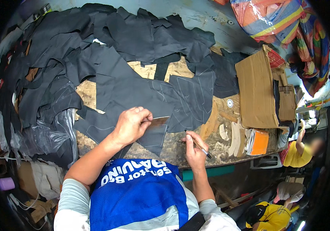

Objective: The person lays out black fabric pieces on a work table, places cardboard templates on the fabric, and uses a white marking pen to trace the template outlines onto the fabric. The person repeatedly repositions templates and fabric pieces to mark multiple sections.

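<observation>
My left hand (135, 122) is closed in a pinch over the black leather sheet (124, 90). A brown strip (159, 121) shows right beside its fingertips; whether the fingers grip it, I cannot tell. Just below lies a smaller black leather piece (153, 140) with a pale line drawn on it. My right hand (195, 148) holds a pen (202, 149) near the table's front edge, its dark end pointing down and right. Between and beyond both hands, black leather (192, 96) carries several curved outlines in pale marks.
Black leather pieces (134, 32) heap across the back and left of the worn wooden table (176, 148). Clear plastic (57, 133) hangs at the left. A cardboard box (255, 92), pale strips (234, 140) and an orange-faced stack (258, 142) lie right. Other people (301, 152) sit beyond.
</observation>
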Action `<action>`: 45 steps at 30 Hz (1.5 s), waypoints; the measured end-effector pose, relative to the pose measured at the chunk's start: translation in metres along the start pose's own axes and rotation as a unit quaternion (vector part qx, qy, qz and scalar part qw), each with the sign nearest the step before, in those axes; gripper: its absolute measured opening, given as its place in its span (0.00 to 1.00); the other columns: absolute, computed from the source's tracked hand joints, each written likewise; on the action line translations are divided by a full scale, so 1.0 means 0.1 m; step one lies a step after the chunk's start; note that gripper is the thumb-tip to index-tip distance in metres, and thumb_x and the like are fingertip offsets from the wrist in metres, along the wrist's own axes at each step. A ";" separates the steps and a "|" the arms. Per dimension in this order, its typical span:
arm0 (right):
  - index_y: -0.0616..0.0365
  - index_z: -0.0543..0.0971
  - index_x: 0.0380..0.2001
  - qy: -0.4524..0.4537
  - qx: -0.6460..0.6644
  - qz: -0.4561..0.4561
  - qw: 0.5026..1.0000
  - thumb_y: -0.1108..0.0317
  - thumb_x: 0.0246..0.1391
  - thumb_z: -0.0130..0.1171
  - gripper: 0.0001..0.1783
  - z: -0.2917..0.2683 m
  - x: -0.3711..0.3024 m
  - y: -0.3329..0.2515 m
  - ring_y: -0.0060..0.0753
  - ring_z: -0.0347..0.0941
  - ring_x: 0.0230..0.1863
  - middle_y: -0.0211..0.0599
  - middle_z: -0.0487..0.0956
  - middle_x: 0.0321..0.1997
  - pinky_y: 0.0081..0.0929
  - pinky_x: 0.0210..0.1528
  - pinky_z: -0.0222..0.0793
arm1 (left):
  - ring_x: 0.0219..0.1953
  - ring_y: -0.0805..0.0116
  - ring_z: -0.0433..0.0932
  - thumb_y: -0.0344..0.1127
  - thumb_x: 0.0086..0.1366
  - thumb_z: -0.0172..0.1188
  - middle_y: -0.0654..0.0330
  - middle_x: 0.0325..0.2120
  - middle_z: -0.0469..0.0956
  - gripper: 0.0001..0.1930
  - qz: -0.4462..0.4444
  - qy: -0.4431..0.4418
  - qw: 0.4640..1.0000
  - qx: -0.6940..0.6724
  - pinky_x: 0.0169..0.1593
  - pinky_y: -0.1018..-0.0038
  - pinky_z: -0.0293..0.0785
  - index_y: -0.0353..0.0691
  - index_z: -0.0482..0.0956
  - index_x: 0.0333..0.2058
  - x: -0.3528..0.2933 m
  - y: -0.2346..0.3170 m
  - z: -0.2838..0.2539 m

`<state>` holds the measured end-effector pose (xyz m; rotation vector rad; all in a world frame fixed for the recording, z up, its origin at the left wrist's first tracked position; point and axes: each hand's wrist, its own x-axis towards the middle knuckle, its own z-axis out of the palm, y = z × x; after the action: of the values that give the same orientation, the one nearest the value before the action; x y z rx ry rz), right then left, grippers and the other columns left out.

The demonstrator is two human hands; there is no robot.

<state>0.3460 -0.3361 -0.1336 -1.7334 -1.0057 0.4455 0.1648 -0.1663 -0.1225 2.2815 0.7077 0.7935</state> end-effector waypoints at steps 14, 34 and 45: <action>0.61 0.78 0.33 0.019 -0.091 -0.161 0.983 0.78 0.40 0.64 0.12 0.45 0.37 0.31 0.43 0.74 0.44 0.40 0.80 0.33 0.33 0.45 0.69 | 0.67 0.48 0.44 0.61 0.51 0.58 0.45 0.63 0.50 0.41 -0.017 -0.195 0.958 0.210 0.60 0.36 0.39 0.43 0.61 0.59 -0.52 0.11 0.55; 0.62 0.79 0.33 -0.006 -0.114 -0.192 0.975 0.78 0.46 0.59 0.08 0.59 0.55 0.12 0.37 0.74 0.43 0.39 0.80 0.31 0.30 0.48 0.66 | 0.67 0.51 0.43 0.62 0.57 0.50 0.47 0.63 0.50 0.41 -0.014 -0.226 0.952 0.207 0.60 0.37 0.38 0.36 0.58 0.60 -0.53 0.09 0.54; 0.64 0.77 0.30 -0.353 0.033 -0.052 0.934 0.66 0.52 0.57 0.10 1.32 0.70 -0.28 0.41 0.75 0.32 0.44 0.78 0.30 0.32 0.33 0.70 | 0.65 0.43 0.45 0.66 0.54 0.50 0.42 0.61 0.54 0.44 -0.001 -0.235 0.950 0.205 0.57 0.30 0.30 0.36 0.58 0.60 -0.53 0.04 0.51</action>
<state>0.2819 -0.1986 -0.1486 -1.4631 -1.5540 1.0647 0.1649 -0.2223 -0.1707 2.6954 0.6924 0.0767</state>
